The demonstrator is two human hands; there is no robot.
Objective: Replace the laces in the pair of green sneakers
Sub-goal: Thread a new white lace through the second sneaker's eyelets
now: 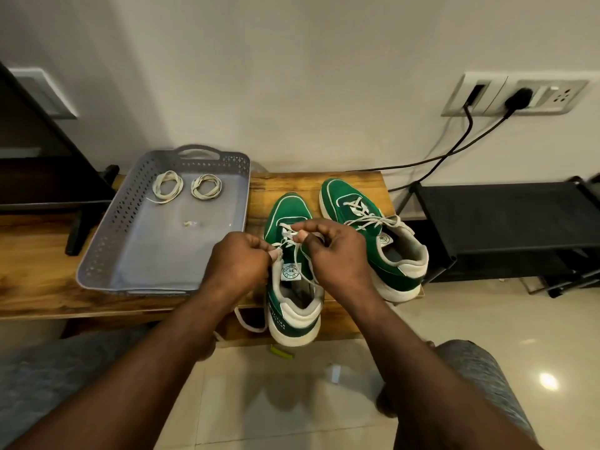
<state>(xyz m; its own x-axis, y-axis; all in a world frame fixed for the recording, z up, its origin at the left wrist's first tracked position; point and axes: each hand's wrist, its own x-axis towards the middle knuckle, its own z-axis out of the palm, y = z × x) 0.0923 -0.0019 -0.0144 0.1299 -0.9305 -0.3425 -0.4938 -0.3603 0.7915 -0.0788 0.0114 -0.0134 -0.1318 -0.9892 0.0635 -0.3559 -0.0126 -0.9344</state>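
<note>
Both hands pinch lace: left hand [238,261] and right hand [336,251] over the near sneaker [293,287]. Spare laces [186,186] lie beyond-left in the tray [97,254]. Tugging unevenly might drag it off the bench [39,280].

Sneaker tongue badge [291,272], heel lettering [278,318]: illegible.

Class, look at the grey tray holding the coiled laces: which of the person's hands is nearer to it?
Left. The left hand sits just beside the grey tray's right edge, pinching the lace; the right hand is farther away, over the near sneaker.
</note>
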